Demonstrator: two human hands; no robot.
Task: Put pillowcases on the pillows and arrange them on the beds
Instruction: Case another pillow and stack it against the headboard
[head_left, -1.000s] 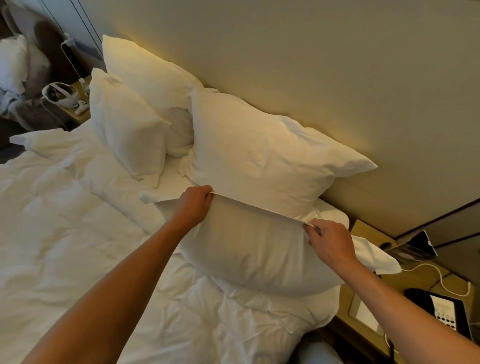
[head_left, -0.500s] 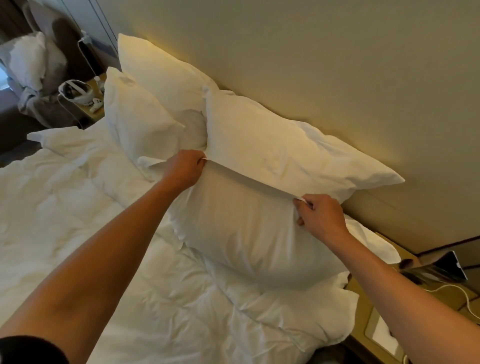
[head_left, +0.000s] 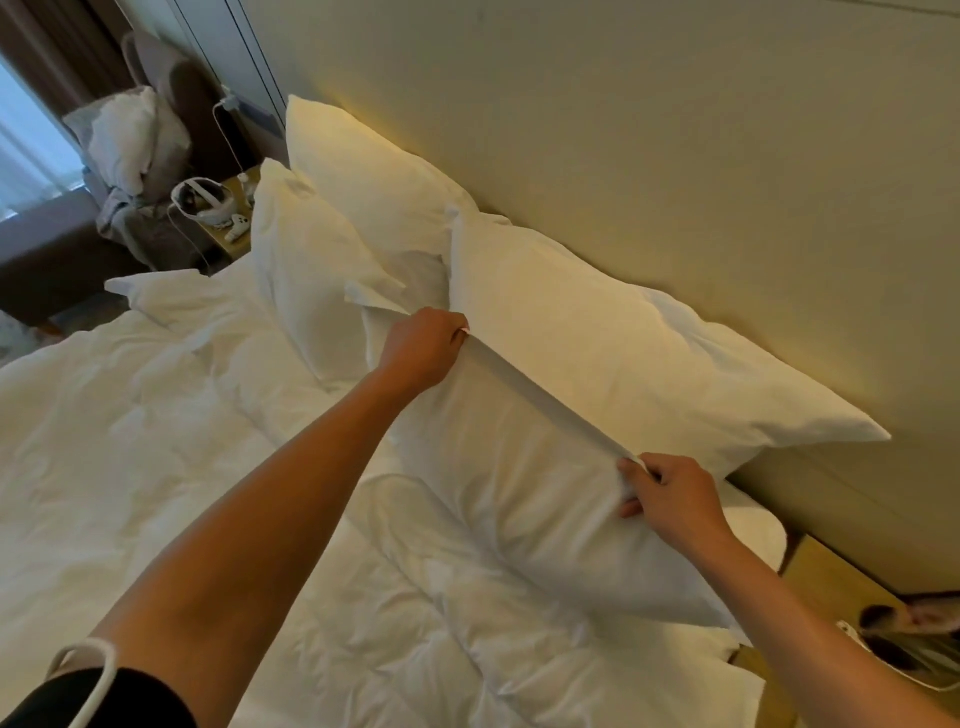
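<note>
A white cased pillow stands on its edge on the bed, leaning toward a larger white pillow propped against the wall. My left hand grips the front pillow's top seam near its left corner. My right hand pinches the same seam further right. Two more white pillows, one small in front and one large behind, stand upright at the far side of the bed's head.
A rumpled white duvet covers the bed. A wooden nightstand with a cable sits at the right. A far bedside table holds a white headset. An armchair with another pillow stands by the window.
Both hands have kept their grip on the top seam and moved the front pillow up closer to the big pillow by the wall. The view has shifted left and down.
</note>
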